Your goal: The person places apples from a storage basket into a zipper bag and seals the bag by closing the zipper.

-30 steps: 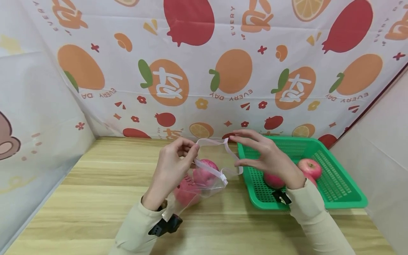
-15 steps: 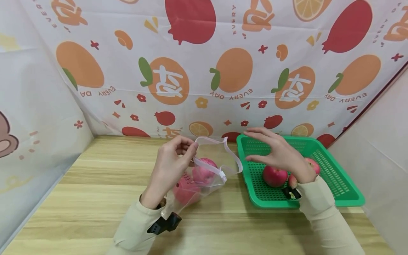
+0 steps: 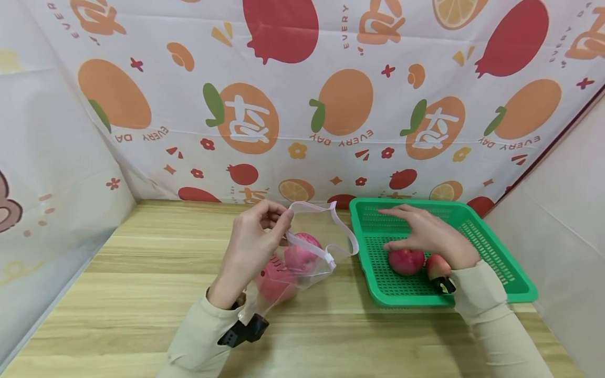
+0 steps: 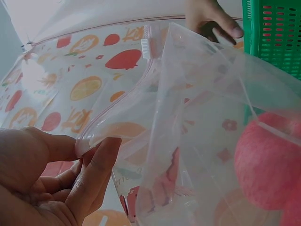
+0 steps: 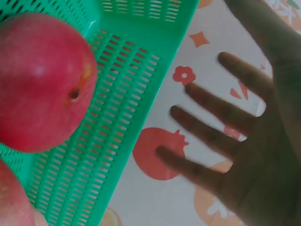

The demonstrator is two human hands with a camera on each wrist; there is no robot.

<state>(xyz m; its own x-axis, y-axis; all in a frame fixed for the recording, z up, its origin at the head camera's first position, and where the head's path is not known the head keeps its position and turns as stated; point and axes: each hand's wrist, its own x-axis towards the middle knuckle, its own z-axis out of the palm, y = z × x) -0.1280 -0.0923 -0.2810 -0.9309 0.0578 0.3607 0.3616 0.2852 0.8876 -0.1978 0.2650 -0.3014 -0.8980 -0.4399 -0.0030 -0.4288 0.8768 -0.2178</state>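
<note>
My left hand point(image 3: 257, 236) pinches the rim of a clear zip bag point(image 4: 164, 117) between thumb and fingers. The bag's mouth gapes, with a white slider point(image 3: 329, 258) on its edge. Two red apples lie inside it, one upper apple point(image 3: 302, 253) and one lower apple point(image 3: 275, 283). Over the green basket point(image 3: 385, 300) hovers my right hand point(image 3: 432, 233), its fingers spread and holding nothing. Below that hand sit a red apple point(image 3: 405, 261) and a second apple point(image 3: 437, 266), partly covered by the wrist. In the right wrist view the near apple point(image 5: 44, 82) shows large.
The wooden table point(image 3: 127, 294) carries the bag at its middle and the basket at the right. A fruit-print cloth point(image 3: 293, 105) rises behind the table's back edge. White cloth hangs on the left, and a pale wall borders the right.
My right hand has moved right, away from the bag's rim and over the basket, uncovering the left apple there. My left hand keeps its pinch on the bag, almost unmoved.
</note>
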